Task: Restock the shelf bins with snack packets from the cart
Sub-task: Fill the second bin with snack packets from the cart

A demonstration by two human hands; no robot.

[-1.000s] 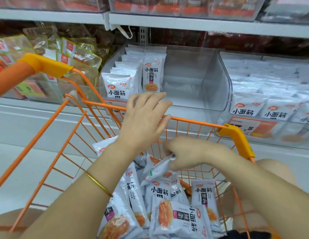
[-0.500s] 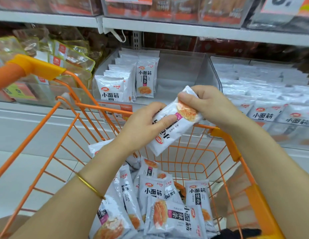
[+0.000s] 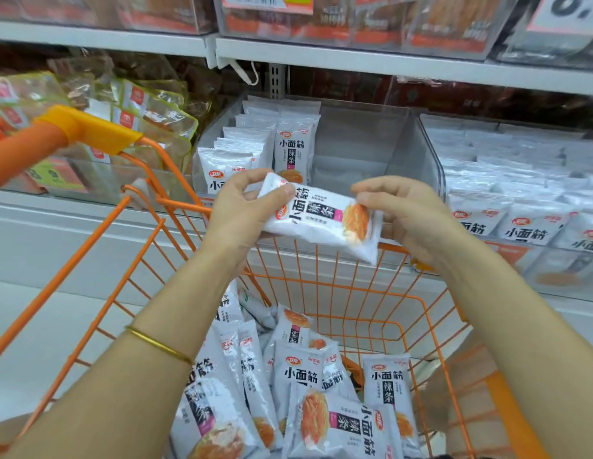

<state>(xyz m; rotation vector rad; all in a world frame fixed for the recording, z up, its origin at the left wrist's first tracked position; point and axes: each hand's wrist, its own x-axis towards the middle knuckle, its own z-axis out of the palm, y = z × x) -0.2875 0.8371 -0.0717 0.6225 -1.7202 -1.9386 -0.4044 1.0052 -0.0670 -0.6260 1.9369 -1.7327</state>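
A white snack packet with black lettering and an orange food picture lies sideways in the air above the cart's front rim. My left hand grips its left end, and my right hand pinches its right end. Behind it stands a clear shelf bin; the bin's left side holds rows of the same packets, its right side is bare. Down in the orange wire cart lies a heap of several more packets.
A second clear bin to the right is full of the same white packets. A bin of clear-wrapped snacks sits on the left behind the cart's orange handle. An upper shelf edge runs overhead.
My right hand lifted a packet out of the cart and my left hand took hold of its other end. The packet has turned from tilted to nearly level in front of the bin.
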